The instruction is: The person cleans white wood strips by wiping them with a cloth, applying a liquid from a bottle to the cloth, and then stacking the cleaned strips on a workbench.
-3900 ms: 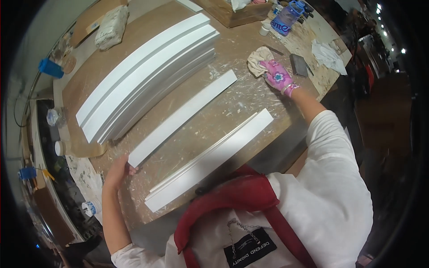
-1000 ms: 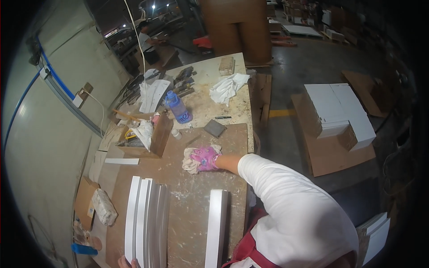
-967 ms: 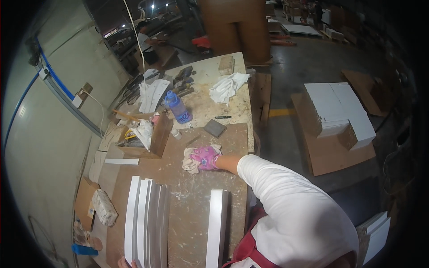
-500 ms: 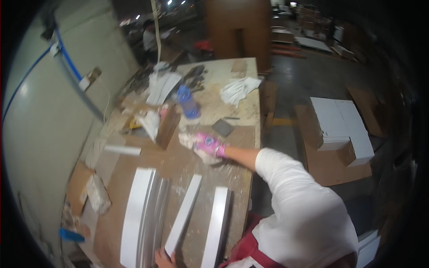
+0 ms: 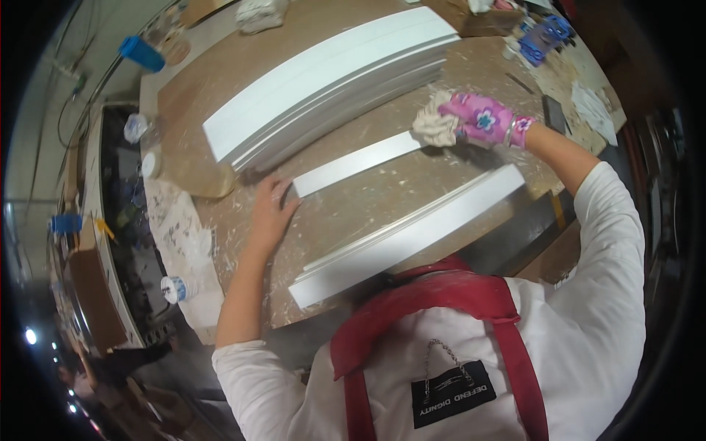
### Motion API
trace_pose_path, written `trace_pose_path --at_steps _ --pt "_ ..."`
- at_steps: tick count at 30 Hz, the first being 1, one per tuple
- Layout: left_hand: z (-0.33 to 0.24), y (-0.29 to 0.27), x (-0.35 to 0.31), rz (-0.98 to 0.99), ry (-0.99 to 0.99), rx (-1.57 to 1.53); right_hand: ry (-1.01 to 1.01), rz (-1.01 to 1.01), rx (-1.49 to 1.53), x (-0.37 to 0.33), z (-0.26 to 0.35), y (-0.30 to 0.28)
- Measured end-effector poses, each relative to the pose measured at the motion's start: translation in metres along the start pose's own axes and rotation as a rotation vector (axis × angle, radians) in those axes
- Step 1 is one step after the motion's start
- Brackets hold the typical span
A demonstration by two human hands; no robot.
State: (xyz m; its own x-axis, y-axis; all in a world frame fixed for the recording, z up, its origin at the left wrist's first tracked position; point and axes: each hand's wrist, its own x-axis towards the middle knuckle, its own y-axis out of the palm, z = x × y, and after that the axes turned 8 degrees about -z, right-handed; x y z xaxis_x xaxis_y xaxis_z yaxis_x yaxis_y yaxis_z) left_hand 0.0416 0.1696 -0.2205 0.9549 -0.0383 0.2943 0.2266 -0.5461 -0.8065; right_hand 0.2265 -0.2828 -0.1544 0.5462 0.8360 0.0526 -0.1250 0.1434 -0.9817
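A narrow white strip (image 5: 360, 163) lies flat on the brown worktable (image 5: 338, 220). My bare left hand (image 5: 273, 207) grips its left end, thumb and fingers on either side. At the other end, my right hand (image 5: 482, 119), in a pink flowered glove, is closed on a crumpled beige rag (image 5: 435, 121). The rag rests on or right against the strip's tip and hides it. Beyond the strip stands a stack of wider white boards (image 5: 331, 81). On the near side, by the table edge, lie several more narrow white strips (image 5: 412, 235) together.
A blue plastic bottle (image 5: 544, 38), a dark flat block (image 5: 554, 114) and a white cloth (image 5: 593, 110) lie at the right. At the left are a blue cup (image 5: 141, 53), a white tub (image 5: 174, 289) and paint-spotted paper (image 5: 184, 235). A bundled pale cloth (image 5: 261, 15) sits at the far edge.
The view has turned and tilted down toward my body. My right hand has brought the rag from the table beyond the strip to the strip's end. My left hand stays at the opposite end.
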Motion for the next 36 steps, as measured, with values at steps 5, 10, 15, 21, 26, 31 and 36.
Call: trace_pose_path --at_steps 5,10,15,21,26,31,36 --pt "0.015 0.025 -0.005 -0.065 -0.019 -0.070 -0.218 0.255 0.360 0.103 0.064 0.079" --pt "0.039 0.041 -0.015 -0.154 0.024 -0.058 0.081 0.627 2.145 0.190 0.183 0.186" --pt "0.019 0.026 -0.007 -0.091 -0.113 -0.093 -0.015 0.207 1.202 0.160 0.125 0.150" --pt "0.011 0.022 -0.003 -0.063 -0.124 -0.116 0.404 0.214 -0.047 -0.003 -0.039 0.005" --pt "0.009 0.016 0.000 -0.029 -0.114 -0.100 0.484 0.241 -0.354 -0.057 -0.099 -0.027" --pt "-0.018 -0.015 0.012 0.247 -0.306 -0.254 0.269 -0.055 0.035 0.009 -0.002 -0.068" --pt "-0.040 -0.030 0.017 0.488 -1.085 -0.828 -0.202 -0.228 0.154 0.098 0.150 -0.028"
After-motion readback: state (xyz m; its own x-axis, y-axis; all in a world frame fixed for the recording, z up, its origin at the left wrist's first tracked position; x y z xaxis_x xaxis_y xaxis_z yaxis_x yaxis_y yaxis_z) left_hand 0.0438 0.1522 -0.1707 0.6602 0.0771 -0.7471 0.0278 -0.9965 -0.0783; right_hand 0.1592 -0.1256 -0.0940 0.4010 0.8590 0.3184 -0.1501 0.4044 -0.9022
